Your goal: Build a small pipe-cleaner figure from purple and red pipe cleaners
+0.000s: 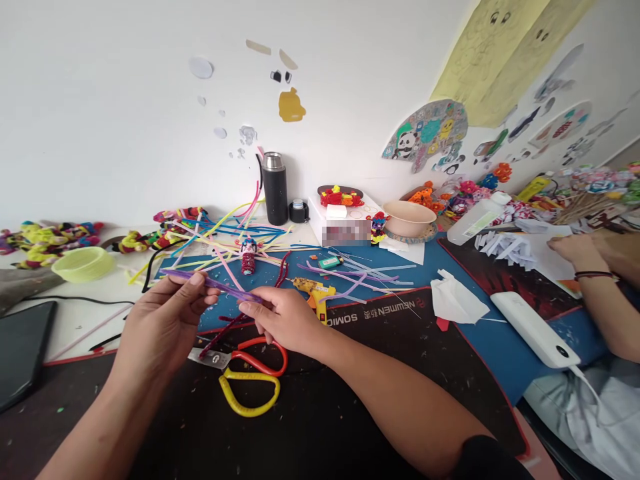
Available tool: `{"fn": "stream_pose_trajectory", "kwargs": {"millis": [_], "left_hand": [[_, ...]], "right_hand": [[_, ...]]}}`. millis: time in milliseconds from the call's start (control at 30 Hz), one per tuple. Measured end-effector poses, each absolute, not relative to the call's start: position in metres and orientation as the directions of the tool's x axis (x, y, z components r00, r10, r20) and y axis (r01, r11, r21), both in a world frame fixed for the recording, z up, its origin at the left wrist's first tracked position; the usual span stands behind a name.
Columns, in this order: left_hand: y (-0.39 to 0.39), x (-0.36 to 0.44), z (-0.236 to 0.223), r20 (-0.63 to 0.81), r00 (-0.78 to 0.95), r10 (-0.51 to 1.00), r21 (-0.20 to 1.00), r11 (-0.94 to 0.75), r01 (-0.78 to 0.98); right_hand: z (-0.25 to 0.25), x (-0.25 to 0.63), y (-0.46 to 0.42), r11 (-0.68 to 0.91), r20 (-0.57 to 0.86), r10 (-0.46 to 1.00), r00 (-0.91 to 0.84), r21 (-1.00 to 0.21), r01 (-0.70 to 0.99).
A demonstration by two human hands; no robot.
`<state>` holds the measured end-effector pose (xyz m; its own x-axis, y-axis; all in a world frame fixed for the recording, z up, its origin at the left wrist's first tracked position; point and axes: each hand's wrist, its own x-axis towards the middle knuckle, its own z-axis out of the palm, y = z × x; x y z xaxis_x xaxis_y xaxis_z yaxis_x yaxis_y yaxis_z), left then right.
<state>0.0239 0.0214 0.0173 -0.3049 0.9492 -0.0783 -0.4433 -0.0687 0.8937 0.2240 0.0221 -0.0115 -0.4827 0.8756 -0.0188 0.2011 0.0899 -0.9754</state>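
While in left hand [169, 310] and right hand [284, 318], purple strands [233, 291]

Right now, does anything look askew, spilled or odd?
I see no spill. The scissors look oddest: one handle red, one yellow, lying below the right hand with a dark red stem across the blade. Small scraps litter the blue surface, and the glue gun lies flat near loose purple stems.

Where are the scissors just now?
In the head view, the scissors with red and yellow handles lie left of centre, on the dark mat, just below the right hand.
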Motion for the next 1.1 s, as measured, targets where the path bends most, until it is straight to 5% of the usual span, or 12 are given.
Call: {"fn": "stream_pose_trajectory", "kwargs": {"millis": [467, 1100], "left_hand": [[0.021, 0.021, 0.022, -0.153, -0.305, 0.94, 0.914, 0.018, -0.405], [0.018, 0.029, 0.031, -0.093, -0.344, 0.934, 0.902, -0.067, -0.427]], "right_hand": [[-0.007, 0.222, 0.019, 0.067, -0.021, 0.878, -0.477, -0.984, 0.166], [-0.005, 0.224, 0.02, 0.056, -0.021, 0.871, -0.49, -0.988, 0.142]]}}
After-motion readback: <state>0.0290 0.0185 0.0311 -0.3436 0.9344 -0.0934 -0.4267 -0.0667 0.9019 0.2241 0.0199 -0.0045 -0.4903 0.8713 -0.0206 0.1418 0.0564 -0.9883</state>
